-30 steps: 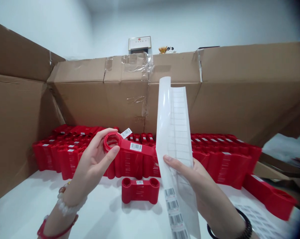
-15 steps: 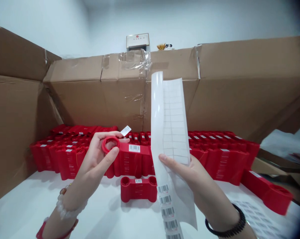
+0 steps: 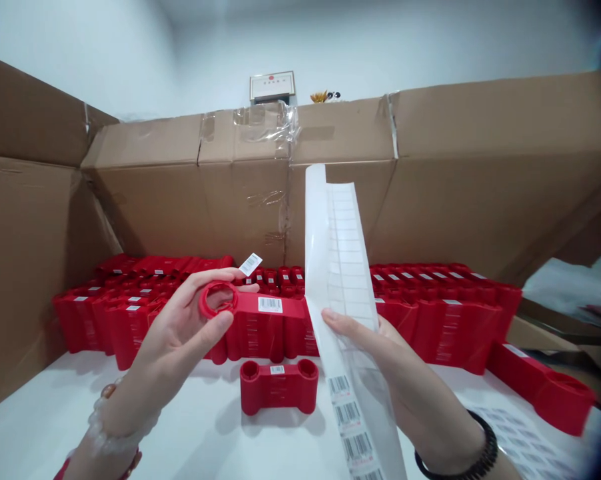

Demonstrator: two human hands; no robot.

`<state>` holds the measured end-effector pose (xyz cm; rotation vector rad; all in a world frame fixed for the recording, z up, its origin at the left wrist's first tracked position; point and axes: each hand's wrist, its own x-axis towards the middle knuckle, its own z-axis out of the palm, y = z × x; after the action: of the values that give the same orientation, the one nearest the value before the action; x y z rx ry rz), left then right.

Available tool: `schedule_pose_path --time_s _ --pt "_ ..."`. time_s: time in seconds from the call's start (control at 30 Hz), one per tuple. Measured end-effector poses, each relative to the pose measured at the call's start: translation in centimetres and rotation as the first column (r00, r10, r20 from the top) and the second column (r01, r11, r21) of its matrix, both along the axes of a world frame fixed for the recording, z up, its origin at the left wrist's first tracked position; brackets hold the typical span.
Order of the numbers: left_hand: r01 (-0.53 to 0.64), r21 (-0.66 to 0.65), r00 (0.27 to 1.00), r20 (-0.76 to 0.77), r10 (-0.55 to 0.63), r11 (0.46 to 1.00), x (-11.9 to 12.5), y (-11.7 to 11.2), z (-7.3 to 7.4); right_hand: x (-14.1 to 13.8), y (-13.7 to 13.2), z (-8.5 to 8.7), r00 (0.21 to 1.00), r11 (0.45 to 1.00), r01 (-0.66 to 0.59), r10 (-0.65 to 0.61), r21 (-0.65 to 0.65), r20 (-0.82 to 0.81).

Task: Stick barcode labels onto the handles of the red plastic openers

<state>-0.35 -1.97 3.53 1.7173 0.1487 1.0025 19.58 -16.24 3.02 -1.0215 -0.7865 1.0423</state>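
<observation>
My left hand [image 3: 173, 337] is closed on the round, hollow end of a red plastic part [image 3: 294, 308], thumb in front and fingers behind. A white barcode label [image 3: 270, 305] sits on that part's flat top. Another small label [image 3: 250, 265] clings to my left fingertip, tilted up. My right hand [image 3: 398, 357] grips a curled sheet of barcode labels [image 3: 316, 233], thumb pressed on its front. Printed barcodes show on its lower strip; the upper part is bare backing with a grid. The red part's far end is hidden behind the sheet.
One labelled red part [image 3: 279, 393] stands on the white table [image 3: 205, 427]. Rows of similar parts [image 3: 450, 333] line the back, before a tall cardboard wall [image 3: 230, 207]. Another red part [image 3: 540, 383] lies at the right, near a printed label sheet [image 3: 520, 440].
The label sheet has dropped slightly and turned, its lower strip swinging right. My left hand has shifted slightly left with the red part. The label remains on my fingertip.
</observation>
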Motion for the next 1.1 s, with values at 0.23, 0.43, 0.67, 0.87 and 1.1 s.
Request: schedule_pose_path --time_s 0.23,0.43,0.67,0.87,1.1 --pt "-0.193 -0.105 0.974 0.101 0.203 0.976 1.1 -0.2 -0.4 0.2 0.1 0.4 0.984 0.993 0.061 -0.043 -0.100 0.173" --pt "-0.313 -0.220 0.928 0.136 0.347 0.924 2.4 -0.9 -0.5 -0.5 0.1 0.3 0.941 0.974 0.211 -0.180 -0.085 0.286" --pt "-0.439 -0.257 0.871 0.111 0.478 0.861 3.4 -0.2 -0.9 -1.8 0.3 1.1 0.893 0.938 0.338 -0.297 -0.070 0.337" --pt "-0.492 -0.142 0.866 0.024 0.500 0.859 3.1 -0.5 -0.8 -2.1 0.1 1.1 0.876 0.932 0.360 -0.324 -0.037 0.356" --pt "-0.505 -0.186 0.827 0.176 0.534 0.843 2.0 1.2 -0.3 -0.8 0.2 0.9 0.877 0.954 0.300 -0.271 -0.012 0.397"
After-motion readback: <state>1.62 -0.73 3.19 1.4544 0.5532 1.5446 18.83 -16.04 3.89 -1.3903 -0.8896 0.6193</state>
